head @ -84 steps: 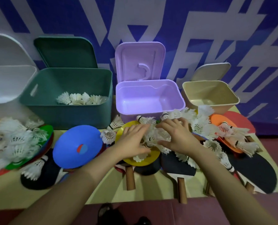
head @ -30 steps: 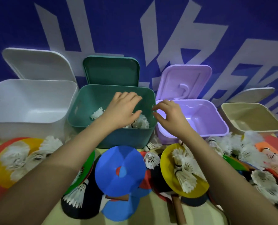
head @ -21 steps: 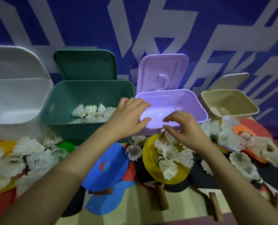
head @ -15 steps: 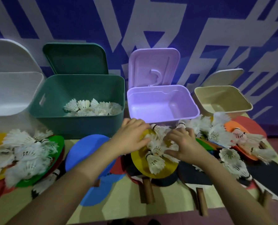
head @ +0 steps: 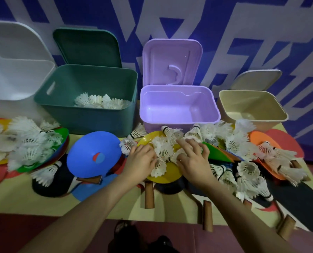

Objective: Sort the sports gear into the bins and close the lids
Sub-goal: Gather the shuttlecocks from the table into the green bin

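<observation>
Four open-lidded bins are sitting at twelve o'clock: white (head: 15,84), green (head: 86,99), purple (head: 179,106), beige (head: 252,108). Shuttlecocks (head: 100,101) are lying too heaped to count.

A yellowish table (head: 115,205) carries four open bins, paddles, discs and shuttlecocks.
</observation>
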Motion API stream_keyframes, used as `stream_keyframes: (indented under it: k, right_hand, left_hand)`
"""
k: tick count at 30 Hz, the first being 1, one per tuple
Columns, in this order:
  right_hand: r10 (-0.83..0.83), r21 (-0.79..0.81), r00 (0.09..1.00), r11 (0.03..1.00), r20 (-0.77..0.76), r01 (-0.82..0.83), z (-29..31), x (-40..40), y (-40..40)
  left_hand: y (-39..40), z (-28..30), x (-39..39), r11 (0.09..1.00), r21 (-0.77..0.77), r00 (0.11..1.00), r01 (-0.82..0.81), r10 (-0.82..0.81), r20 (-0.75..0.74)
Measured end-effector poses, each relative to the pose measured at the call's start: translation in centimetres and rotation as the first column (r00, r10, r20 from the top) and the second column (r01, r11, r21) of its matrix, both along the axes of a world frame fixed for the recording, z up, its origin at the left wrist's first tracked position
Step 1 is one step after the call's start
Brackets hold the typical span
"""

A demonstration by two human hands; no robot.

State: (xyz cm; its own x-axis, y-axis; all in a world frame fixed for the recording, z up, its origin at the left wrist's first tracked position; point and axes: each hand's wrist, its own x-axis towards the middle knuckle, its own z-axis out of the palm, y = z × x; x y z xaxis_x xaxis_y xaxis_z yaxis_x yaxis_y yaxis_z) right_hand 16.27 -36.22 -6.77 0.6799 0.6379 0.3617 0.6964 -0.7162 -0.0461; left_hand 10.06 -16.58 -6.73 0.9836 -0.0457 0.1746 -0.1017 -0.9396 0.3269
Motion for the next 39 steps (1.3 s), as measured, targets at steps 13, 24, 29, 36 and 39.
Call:
stream_keyframes:
  k: [13, 24, 29, 36, 39]
  right_hand:
    - [0.199, 0.507, 0.975, 0.853, -0.096, -0.124, 7.6, 1.5, 4.9]
    - [0.204, 0.578, 0.979, 0.8, -0.009, -0.161, 13.6, 7.5, 19.5]
    - [0.125, 0.496, 0.991, 0.864, -0.054, -0.082, 12.9, 10.9, 25.3]
    - [-0.017, 0.327, 0.977, 0.941, -0.214, 0.088, 10.8, 12.0, 26.7]
    - [0.006, 0.344, 0.986, 0.937, -0.169, 0.053, 11.0, 10.5, 25.3]
  left_hand:
    - [5.2, 8.7, 2.0, 0.997, -0.059, 0.91, -0.057, 0.076, 0.408]
    - [17.7, 14.6, 7.7, 0.98, 0.039, 0.857, -0.194, 0.149, 0.494]
    - [23.0, 13.9, 10.9, 0.97, 0.039, 0.893, -0.238, 0.203, 0.402]
    - [25.7, 12.2, 12.0, 0.971, 0.135, 0.973, -0.198, 0.178, 0.15]
    - [24.8, 12.5, 11.4, 0.983, 0.159, 0.975, -0.093, 0.058, 0.215]
